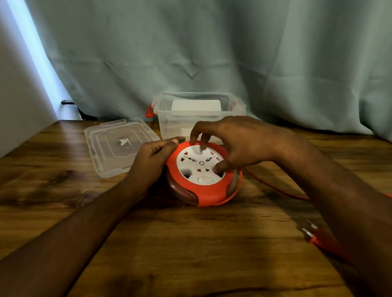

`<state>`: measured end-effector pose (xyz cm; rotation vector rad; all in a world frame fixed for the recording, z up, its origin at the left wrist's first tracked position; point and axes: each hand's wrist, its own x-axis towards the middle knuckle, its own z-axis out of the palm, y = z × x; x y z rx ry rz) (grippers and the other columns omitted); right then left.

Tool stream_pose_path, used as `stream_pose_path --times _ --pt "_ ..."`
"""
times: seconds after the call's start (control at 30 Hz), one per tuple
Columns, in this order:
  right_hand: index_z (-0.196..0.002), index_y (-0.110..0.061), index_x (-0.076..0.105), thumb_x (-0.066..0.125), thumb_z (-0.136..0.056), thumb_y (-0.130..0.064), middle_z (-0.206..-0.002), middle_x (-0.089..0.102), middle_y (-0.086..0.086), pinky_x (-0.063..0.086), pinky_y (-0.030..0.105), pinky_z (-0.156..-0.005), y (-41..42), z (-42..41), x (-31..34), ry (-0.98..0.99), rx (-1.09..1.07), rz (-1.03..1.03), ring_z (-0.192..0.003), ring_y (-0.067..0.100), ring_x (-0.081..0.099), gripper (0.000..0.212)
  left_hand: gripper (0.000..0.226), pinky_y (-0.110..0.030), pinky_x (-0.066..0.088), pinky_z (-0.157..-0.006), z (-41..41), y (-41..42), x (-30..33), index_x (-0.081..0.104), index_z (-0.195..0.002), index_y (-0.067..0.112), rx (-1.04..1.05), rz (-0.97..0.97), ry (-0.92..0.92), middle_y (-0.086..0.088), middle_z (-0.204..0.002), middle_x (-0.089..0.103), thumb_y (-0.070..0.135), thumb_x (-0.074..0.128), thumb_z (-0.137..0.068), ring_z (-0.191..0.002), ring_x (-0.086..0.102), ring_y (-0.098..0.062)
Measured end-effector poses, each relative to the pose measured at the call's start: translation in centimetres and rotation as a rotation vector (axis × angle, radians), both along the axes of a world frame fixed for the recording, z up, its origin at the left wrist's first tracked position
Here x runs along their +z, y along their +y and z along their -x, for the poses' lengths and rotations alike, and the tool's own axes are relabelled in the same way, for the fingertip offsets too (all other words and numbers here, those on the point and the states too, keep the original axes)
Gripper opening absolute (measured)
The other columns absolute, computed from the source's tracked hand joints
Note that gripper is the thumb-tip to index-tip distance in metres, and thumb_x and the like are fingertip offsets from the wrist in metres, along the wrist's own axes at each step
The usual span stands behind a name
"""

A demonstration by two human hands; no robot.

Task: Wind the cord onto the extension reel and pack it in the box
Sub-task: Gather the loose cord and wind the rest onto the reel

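Note:
A round orange extension reel (209, 193) with a white socket face lies flat on the wooden table (172, 250). My left hand (156, 155) grips its left rim. From the right, my right hand (233, 142) rests on the white face, fingertips on its far edge and thumb on its near right. A red cord (275, 185) runs from the reel's right side under my right forearm. Its plug (313, 233), blurred, lies at the near right. Just behind the reel stands the clear plastic box (233, 108), its top open.
The box's clear lid (114, 145) lies flat to the left of the reel. The box has red clips on its sides. A grey-green curtain hangs behind the table, with a pale wall on the left.

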<state>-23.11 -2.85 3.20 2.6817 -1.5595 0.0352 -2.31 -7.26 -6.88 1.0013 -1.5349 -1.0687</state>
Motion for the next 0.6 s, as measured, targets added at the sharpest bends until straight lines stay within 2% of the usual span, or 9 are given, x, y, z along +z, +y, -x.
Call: stream_pose_path --times 0.1,0.23,0.33,0.43,0.5,0.6 --pt "-0.144 -0.043 0.036 0.089 -0.075 -0.038 -0.135 0.063 -0.021 0.052 0.035 -0.084 0.2 -0.4 0.0 0.022 0.02 -0.027 -0.112 0.009 0.057 0.088 0.024 -0.03 0.063 -0.077 0.1 0.1 0.0 0.075 -0.107 0.027 0.004 -0.007 0.006 0.001 -0.093 0.081 0.029 0.051 -0.106 -0.087 0.078 -0.018" --pt "-0.134 -0.042 0.038 0.09 -0.072 -0.029 -0.13 0.066 -0.016 0.054 0.034 -0.076 0.2 -0.7 -0.3 -0.01 0.033 -0.061 -0.11 0.014 0.061 0.082 0.025 -0.034 0.063 -0.078 0.1 0.0 0.0 0.075 -0.112 0.021 0.02 -0.014 -0.007 -0.002 -0.093 0.081 0.03 0.052 -0.106 -0.084 0.078 -0.02" --pt "-0.125 -0.039 0.037 0.093 -0.067 -0.036 -0.124 0.07 -0.015 0.055 0.039 -0.079 0.3 -0.8 -0.2 -0.007 0.036 -0.047 -0.107 0.016 0.062 0.081 0.026 -0.032 0.064 -0.078 0.1 0.0 -0.1 0.074 -0.118 0.023 0.012 -0.009 -0.013 -0.001 -0.098 0.081 0.03 0.052 -0.105 -0.086 0.078 -0.018" --pt "-0.119 -0.037 0.036 0.092 -0.064 -0.048 -0.108 0.071 -0.014 0.049 0.033 -0.07 0.3 -0.9 -0.5 0.023 0.04 0.018 -0.099 0.015 0.061 0.079 0.026 -0.031 0.064 -0.078 0.1 0.0 -0.1 0.075 -0.116 0.024 0.004 0.003 -0.003 0.001 -0.099 0.081 0.03 0.052 -0.105 -0.088 0.078 -0.017" --pt "-0.113 -0.038 0.038 0.086 -0.065 -0.059 -0.089 0.06 -0.018 0.041 0.027 -0.063 0.5 -1.1 -0.7 0.031 0.042 0.062 -0.091 0.014 0.058 0.071 0.024 -0.03 0.064 -0.078 0.1 0.1 -0.1 0.076 -0.11 0.027 0.002 0.024 -0.003 0.001 -0.097 0.081 0.029 0.052 -0.106 -0.087 0.078 -0.018" --pt "-0.087 -0.039 0.039 0.078 -0.07 -0.068 -0.075 0.041 -0.022 0.028 0.021 -0.057 0.7 -1.8 -1.1 0.049 0.047 0.103 -0.079 0.008 0.047 0.052 0.024 -0.029 0.063 -0.08 0.1 0.3 -0.1 0.076 -0.103 0.03 0.004 0.047 0.023 0.004 -0.094 0.081 0.025 0.053 -0.105 -0.088 0.078 -0.017"
